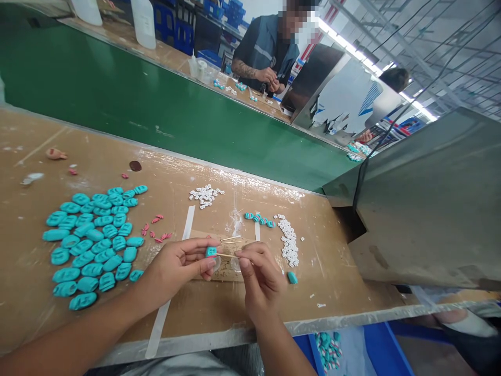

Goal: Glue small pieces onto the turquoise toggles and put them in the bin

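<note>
My left hand [182, 263] pinches a small turquoise molded piece [211, 252] between thumb and fingers. A thin wooden stick [225, 255] is pinched in my right hand [260, 277], its tip at the turquoise piece. Below the hands lies a wooden board [225, 274] with small clear cups [235, 263] on it, partly hidden by my fingers. More thin sticks [230, 240] rest just behind. Many loose turquoise pieces [94, 235] spread to the left, with several small pink pieces [156, 235] beside them.
Small white parts lie in a pile [205, 196] and a curved row [288, 240]. Banded turquoise pieces [260, 219] sit behind my right hand. A green conveyor belt [156, 115] crosses beyond; a metal box [426, 209] stands right. A co-worker [270, 52] works opposite. A blue bin [379, 350] is below.
</note>
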Tool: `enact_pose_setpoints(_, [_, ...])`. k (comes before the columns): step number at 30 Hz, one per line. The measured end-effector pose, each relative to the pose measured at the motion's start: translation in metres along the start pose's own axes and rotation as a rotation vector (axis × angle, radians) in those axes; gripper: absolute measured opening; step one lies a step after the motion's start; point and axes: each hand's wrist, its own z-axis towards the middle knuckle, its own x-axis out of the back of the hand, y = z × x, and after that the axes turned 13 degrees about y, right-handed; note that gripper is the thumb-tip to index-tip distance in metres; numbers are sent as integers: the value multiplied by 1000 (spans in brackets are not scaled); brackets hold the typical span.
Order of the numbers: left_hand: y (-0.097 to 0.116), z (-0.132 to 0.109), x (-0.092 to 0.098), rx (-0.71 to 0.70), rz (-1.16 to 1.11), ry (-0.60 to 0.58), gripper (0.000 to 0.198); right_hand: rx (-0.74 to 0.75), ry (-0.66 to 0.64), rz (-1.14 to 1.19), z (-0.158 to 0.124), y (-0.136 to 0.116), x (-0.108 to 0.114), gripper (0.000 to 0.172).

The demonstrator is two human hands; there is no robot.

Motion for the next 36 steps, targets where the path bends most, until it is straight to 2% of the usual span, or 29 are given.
enact_pose_setpoints(10, [-5, 1, 1, 11, -7, -31, 33, 76, -83, -34, 3, -1, 0, 22])
enact_pose_setpoints(18, [-12, 1, 5, 2, 20, -58, 37, 240, -150, -180, 4, -14, 2, 26])
enact_pose_setpoints(26, [-14, 0, 5, 13, 38, -43, 38, 292, -137, -242, 4, -16, 3, 21])
enact_pose_setpoints(29, [-5, -1, 1, 17, 63, 16, 39, 236, -94, -213, 5, -13, 6, 22])
enact_pose_setpoints(32, [11, -3, -5, 3, 89, 157, 36, 198, 4, -211, 8, -12, 7, 19])
enact_pose_setpoints(34, [21, -3, -6, -17, 80, 264, 35, 224, -56, -284, 10, -12, 4, 14])
enact_pose_setpoints(36, [29, -2, -4, -41, 63, 353, 36, 256, -184, -418, 7, -12, 0, 14])
